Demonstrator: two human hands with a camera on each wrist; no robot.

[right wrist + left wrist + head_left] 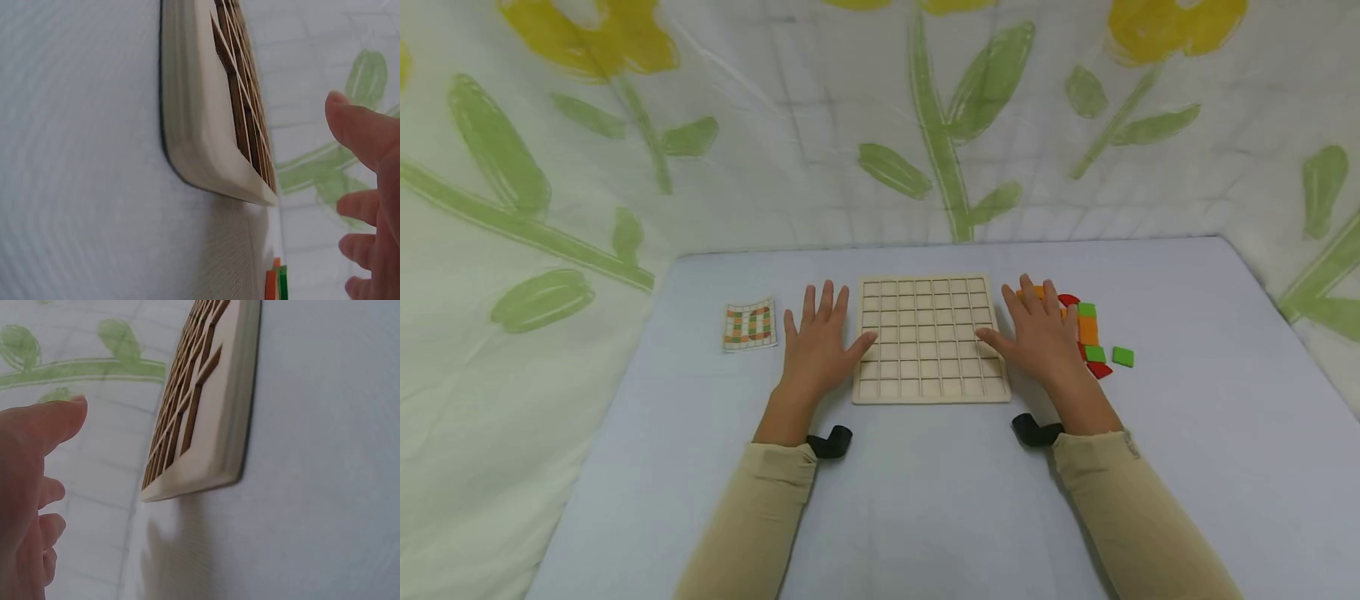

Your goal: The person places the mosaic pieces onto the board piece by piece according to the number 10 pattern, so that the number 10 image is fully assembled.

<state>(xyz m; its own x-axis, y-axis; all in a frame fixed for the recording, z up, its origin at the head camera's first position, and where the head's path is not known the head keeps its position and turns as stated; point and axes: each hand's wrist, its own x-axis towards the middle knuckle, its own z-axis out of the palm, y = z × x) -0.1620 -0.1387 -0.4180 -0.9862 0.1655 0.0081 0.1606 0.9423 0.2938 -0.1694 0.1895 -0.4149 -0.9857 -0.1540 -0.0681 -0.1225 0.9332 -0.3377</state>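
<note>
A square wooden grid board (931,340) lies on the table between the two hands. My left hand (820,350) is spread at the board's left side, its thumb over the left edge and nothing held. In the left wrist view that hand (31,487) appears raised above the table, apart from the board (206,437). My right hand (1041,337) is likewise spread at the board's right side, partly hiding the coloured pieces. The right wrist view shows its thumb and fingers (369,137) apart from the board (200,125). Orange, red and green flat pieces (1088,330) lie beyond it.
A small card (749,325) with a coloured grid pattern lies left of the left hand. One green square (1123,357) sits apart from the other pieces, to the right. A white cloth with painted flowers (940,125) hangs behind the table (925,500).
</note>
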